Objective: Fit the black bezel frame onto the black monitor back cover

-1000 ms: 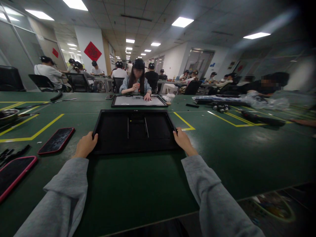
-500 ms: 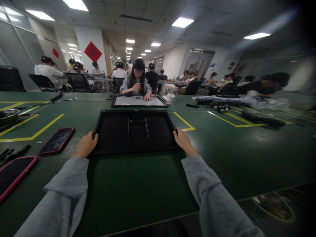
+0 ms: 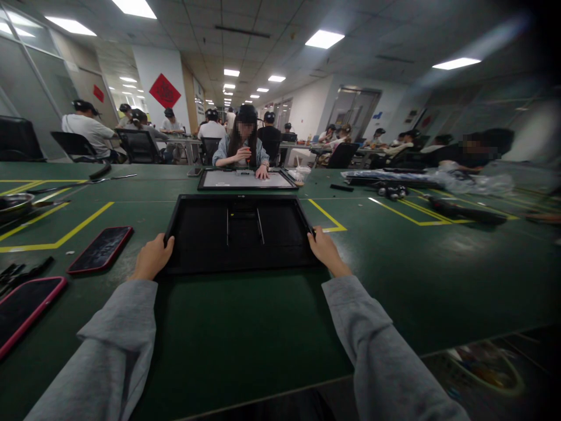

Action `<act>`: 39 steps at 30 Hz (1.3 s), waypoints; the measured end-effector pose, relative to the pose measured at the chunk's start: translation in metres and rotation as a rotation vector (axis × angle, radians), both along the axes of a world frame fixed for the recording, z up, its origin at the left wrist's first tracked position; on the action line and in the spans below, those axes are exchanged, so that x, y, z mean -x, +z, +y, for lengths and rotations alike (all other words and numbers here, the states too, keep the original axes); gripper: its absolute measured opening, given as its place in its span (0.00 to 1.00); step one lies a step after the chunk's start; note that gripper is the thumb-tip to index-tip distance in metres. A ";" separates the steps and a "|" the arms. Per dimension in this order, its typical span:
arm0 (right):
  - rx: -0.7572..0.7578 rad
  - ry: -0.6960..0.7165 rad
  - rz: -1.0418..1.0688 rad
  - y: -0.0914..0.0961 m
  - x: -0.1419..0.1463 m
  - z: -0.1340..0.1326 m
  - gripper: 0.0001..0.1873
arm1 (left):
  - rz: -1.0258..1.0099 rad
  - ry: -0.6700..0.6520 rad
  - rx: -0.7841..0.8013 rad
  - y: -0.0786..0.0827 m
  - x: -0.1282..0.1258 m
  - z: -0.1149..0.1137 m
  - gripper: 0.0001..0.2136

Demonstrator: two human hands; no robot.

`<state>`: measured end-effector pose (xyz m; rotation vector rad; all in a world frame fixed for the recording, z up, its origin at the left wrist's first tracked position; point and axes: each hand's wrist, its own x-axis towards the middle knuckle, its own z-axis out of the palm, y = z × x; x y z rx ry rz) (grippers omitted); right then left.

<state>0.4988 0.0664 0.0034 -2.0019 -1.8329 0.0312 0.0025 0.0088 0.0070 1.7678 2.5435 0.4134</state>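
Note:
A black, shallow rectangular monitor housing (image 3: 201, 234) lies in front of me on the green table (image 3: 258, 327). Two thin metal strips stand out near its middle. My left hand (image 3: 153, 257) is closed on its left edge, thumb on top and fingers partly hidden beneath. On the opposite edge, my right hand (image 3: 326, 251) grips in the same way. Just past the housing is a grey-backed display panel (image 3: 232, 179) in a dark frame, where a person (image 3: 241, 140) presses one hand flat and holds an orange-handled screwdriver (image 3: 248, 153) in the other.
Two red-edged phones lie at left, one nearer (image 3: 28, 307) and one farther (image 3: 100, 248). A metal bowl (image 3: 17, 202) sits at the far left. Plastic wrapping (image 3: 468, 180) and dark parts are at right. A plastic cup (image 3: 300, 174) stands beside the panel. Below the table edge is a basket (image 3: 486, 368).
My hands and the black housing hold their position. At the far right edge, part of what looks like a hand or arm has come into view over the table.

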 end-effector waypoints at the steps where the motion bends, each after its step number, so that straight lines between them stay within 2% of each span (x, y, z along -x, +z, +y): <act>1: -0.001 -0.001 -0.002 0.000 0.000 0.000 0.19 | -0.001 -0.002 0.000 0.000 0.000 0.000 0.28; 14: -0.002 -0.017 -0.010 0.004 0.002 -0.004 0.19 | 0.059 -0.020 -0.060 0.000 -0.001 -0.004 0.26; 21: -0.093 -0.006 -0.041 0.005 0.000 -0.002 0.18 | 0.088 -0.052 -0.138 0.003 0.000 -0.005 0.26; 23: -0.133 -0.007 -0.050 0.007 0.000 -0.002 0.18 | 0.089 -0.049 -0.201 0.005 -0.002 -0.005 0.26; 28: -0.267 -0.061 0.054 0.017 0.006 -0.007 0.22 | 0.077 -0.015 -0.478 0.013 -0.011 -0.011 0.27; 32: -0.308 -0.103 0.152 0.025 0.011 -0.014 0.24 | 0.019 0.030 -0.577 0.019 -0.016 -0.018 0.26; 35: -0.368 -0.098 0.176 0.024 0.012 -0.014 0.24 | -0.022 0.034 -0.633 0.019 -0.015 -0.020 0.24; 39: -0.525 -0.061 0.215 0.017 0.008 -0.008 0.23 | -0.057 0.032 -0.773 0.016 -0.014 -0.019 0.21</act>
